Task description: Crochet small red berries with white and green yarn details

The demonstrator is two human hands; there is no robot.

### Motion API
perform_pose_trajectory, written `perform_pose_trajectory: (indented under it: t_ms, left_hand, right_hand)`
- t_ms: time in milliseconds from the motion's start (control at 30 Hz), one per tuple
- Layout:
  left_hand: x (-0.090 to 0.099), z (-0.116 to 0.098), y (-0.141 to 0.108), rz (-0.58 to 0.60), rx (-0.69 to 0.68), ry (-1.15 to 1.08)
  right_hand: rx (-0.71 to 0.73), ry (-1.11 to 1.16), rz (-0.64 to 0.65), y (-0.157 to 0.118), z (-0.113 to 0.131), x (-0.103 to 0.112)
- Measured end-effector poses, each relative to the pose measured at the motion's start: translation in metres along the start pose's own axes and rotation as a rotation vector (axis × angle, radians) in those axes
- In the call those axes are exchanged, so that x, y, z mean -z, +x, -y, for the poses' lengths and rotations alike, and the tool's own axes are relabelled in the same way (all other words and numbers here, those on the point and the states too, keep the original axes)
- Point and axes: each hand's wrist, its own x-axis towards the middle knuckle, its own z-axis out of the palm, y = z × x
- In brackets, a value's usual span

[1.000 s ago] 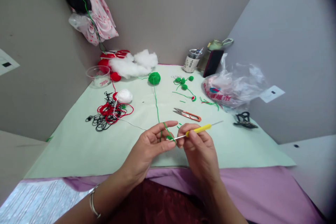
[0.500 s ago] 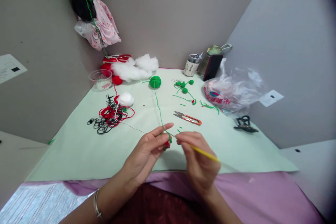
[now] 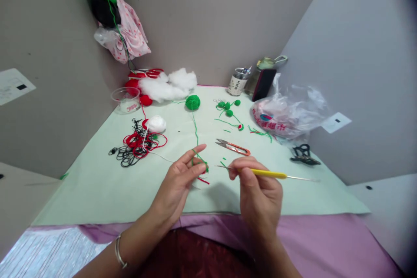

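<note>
My left hand (image 3: 179, 179) pinches a small green and red crochet piece (image 3: 205, 167) between thumb and fingers, with green yarn looped over its raised index finger. That yarn runs back to a green yarn ball (image 3: 193, 102). A short red yarn end hangs below the piece. In my right hand (image 3: 258, 191) is a crochet hook (image 3: 269, 173) with a yellow handle, its thin metal tip pointing left, apart from the piece. Behind my right hand lie orange-handled thread snips (image 3: 233, 147) and small green yarn scraps (image 3: 223, 163).
At the left are tangled black and red yarn (image 3: 130, 150), a white yarn ball (image 3: 156, 124), a clear tub (image 3: 125, 100) and white stuffing (image 3: 166, 86). Green balls (image 3: 229, 113), a pen can (image 3: 239, 81), a phone (image 3: 264, 84), a plastic bag (image 3: 286, 113) and a black clip (image 3: 304, 155) lie right.
My right hand has moved right and the hook tip has come away from the piece. The piece in my left hand has turned and risen slightly; the red yarn end now shows.
</note>
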Motion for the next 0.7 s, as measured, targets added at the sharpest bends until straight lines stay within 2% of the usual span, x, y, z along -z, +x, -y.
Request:
perform_pose_trajectory:
  t_ms: [67, 133, 233, 700]
  left_hand:
    - [-0.0038, 0.0, -0.0032, 0.02, -0.009, 0.054]
    - [-0.0069, 0.0012, -0.0062, 0.027, -0.011, 0.081]
    - [-0.0077, 0.0024, -0.0077, 0.01, -0.042, 0.095]
    - [-0.0063, 0.0045, -0.0071, 0.041, -0.045, 0.124]
  right_hand:
    - [-0.05, 0.025, 0.058, 0.0014, -0.0007, -0.0008]
    - [-0.072, 0.021, 0.06, 0.0003, -0.0016, -0.0013]
    - [-0.045, 0.024, 0.02, -0.0031, -0.0012, -0.0006]
    - [-0.008, -0.014, 0.043, -0.0044, -0.0002, -0.0002]
